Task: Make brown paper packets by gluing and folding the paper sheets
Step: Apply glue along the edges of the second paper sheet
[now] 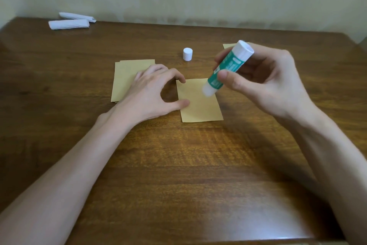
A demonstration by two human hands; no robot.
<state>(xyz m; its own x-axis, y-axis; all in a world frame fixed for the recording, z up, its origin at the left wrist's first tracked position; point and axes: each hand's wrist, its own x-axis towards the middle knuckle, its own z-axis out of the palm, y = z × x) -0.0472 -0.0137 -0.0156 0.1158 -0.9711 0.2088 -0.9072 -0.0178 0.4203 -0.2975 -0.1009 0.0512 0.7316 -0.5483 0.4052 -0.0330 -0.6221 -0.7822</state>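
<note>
A small brown paper sheet (199, 105) lies flat on the wooden table (178, 165). My left hand (151, 93) holds it down, its index fingertip and thumb tip pressing on the sheet's left edge. My right hand (264, 81) grips a green and white glue stick (226, 67), tilted, its open tip touching the sheet near the upper right edge. The stick's white cap (187, 54) stands upright on the table behind the sheet. A stack of brown sheets (127, 79) lies to the left, partly under my left hand.
Two rolled white paper bundles (69, 22) lie at the table's far left corner. A corner of another brown paper (228, 46) peeks out behind the glue stick. A pale wall runs behind the table.
</note>
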